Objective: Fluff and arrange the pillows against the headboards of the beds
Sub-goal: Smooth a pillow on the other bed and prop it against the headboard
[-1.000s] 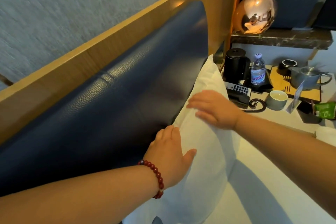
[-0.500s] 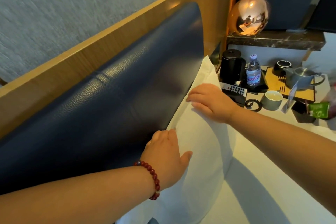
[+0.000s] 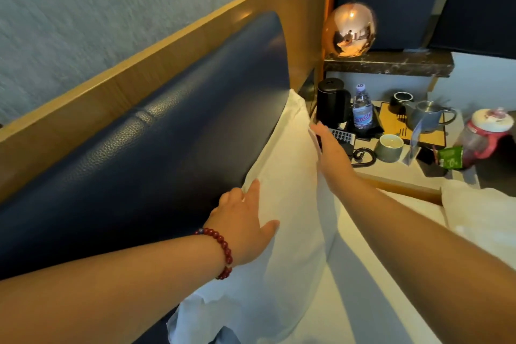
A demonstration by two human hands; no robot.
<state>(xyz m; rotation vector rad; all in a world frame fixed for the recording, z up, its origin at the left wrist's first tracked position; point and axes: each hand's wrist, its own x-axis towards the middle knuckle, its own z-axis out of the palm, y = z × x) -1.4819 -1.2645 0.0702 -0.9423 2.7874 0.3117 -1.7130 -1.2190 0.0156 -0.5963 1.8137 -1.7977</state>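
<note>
White soft fabric pillow (image 3: 282,204) stands on edge on bed, against navy padded leather headboard (image 3: 167,153). Placement looks nearly done, shaping under way.
Left hand (image 3: 243,223), nearer: palm on front face, thumb spread, fingertips at edge by headboard, gripping nothing.
Right hand (image 3: 331,151), farther: straight fingers flat against pillow's far side.
Left to do, likely: final squaring. Other beds not in view.

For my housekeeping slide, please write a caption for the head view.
Left hand and right hand steady a white pillow upright against the navy headboard beside the nightstand.
</note>
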